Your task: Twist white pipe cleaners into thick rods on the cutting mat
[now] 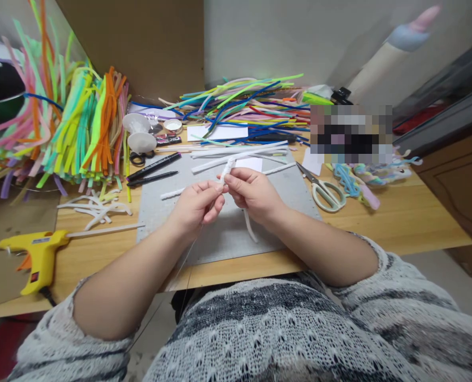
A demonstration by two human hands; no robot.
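Between my two hands, over the grey cutting mat [228,241], a white pipe cleaner piece [228,165] points up, apparently wound into a short coil. My right hand [255,195] is closed on it, thumb against its side. My left hand [199,204] pinches at its lower end, fingers curled. A thin wire or thread [189,252] runs down from my left hand past the table edge. Below my right hand a loose white pipe cleaner end [250,228] hangs or lies; whether it joins the held piece is hidden.
White pipe cleaners [239,156] and black markers [154,167] lie at the mat's back. Scissors [328,195] rest at right. A yellow glue gun [43,254] and cut white pieces [96,207] lie left. Colourful pipe cleaner bundles [72,122] stand back left; more [252,106] are piled behind.
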